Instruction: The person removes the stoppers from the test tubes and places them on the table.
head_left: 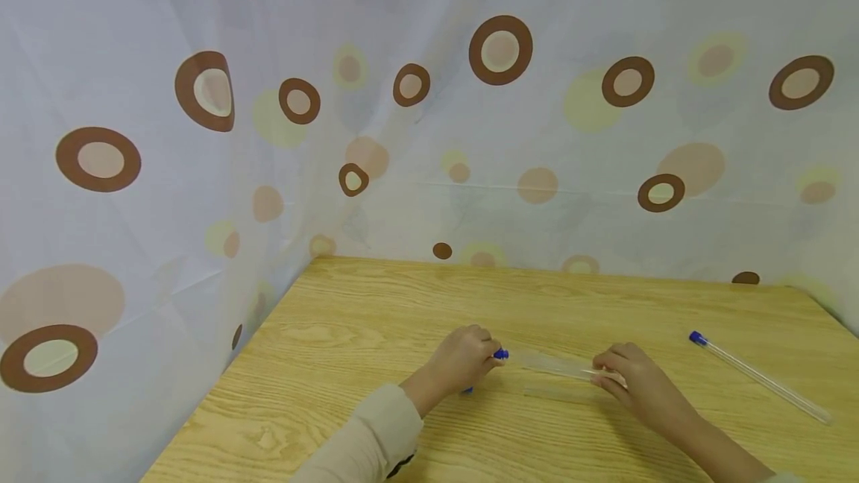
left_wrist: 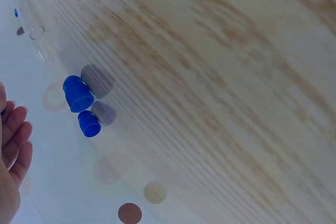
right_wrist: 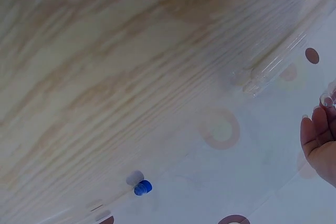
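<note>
In the head view my left hand pinches a small blue cap between thumb and fingers. To its right, my right hand grips one end of a clear tube, whose other end points toward that cap across a small gap. Under the held tube, a second clear tube lies on the table. One more blue cap shows just below my left hand. The left wrist view shows two blue caps, a larger one and a smaller one, close together on the wood.
A clear tube with a blue cap on its far end lies slanted at the right of the wooden table. Behind and at the left hangs a pale curtain with brown, pink and yellow circles.
</note>
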### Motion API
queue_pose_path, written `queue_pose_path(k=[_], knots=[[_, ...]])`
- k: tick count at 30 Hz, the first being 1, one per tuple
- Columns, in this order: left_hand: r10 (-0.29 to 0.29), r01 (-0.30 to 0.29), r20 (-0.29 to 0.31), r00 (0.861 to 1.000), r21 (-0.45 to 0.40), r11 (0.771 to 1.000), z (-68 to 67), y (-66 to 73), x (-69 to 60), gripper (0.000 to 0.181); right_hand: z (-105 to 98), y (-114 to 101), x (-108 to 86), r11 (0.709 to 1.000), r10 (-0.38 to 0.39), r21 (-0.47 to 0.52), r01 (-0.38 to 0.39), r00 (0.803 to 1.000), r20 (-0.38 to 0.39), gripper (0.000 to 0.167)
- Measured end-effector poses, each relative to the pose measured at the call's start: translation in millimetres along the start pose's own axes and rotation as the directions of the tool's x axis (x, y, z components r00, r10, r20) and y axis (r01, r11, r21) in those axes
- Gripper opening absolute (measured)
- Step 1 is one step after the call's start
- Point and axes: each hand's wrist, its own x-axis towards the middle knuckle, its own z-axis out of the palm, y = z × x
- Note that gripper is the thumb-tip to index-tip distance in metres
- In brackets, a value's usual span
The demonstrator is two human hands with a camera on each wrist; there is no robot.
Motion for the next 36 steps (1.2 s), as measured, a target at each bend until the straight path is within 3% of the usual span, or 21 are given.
queue_pose_path(k=[4, 15, 25, 36], knots=[[0.031, -0.031, -0.015, 0.999, -0.006, 1.000, 0.9, 0.9, -1.4, 0.018, 1.3, 1.4, -2.0, 1.000, -0.020, -0.005, 0.020, 1.000, -0.020, 0.027], [0.018, -0.013, 0.071, 0.997, -0.081, 0.997, -1.3, 4.9, -6.4, 0.021, 1.3, 0.0, -6.5, 0.998, -0.046, 0.038, 0.047, 0.999, -0.026, 0.030], [0.061, -0.058, 0.029, 0.998, -0.088, 0.994, -0.6, 5.3, -12.3, 0.022, -0.1, -5.8, -10.0, 0.995, -0.061, 0.081, 0.063, 0.998, -0.028, 0.026], [0.055, -0.055, -0.003, 0.998, -0.108, 0.993, -4.8, 6.0, -17.1, 0.024, -0.8, -8.6, -10.0, 0.992, -0.089, 0.083, 0.093, 0.995, -0.047, 0.023]])
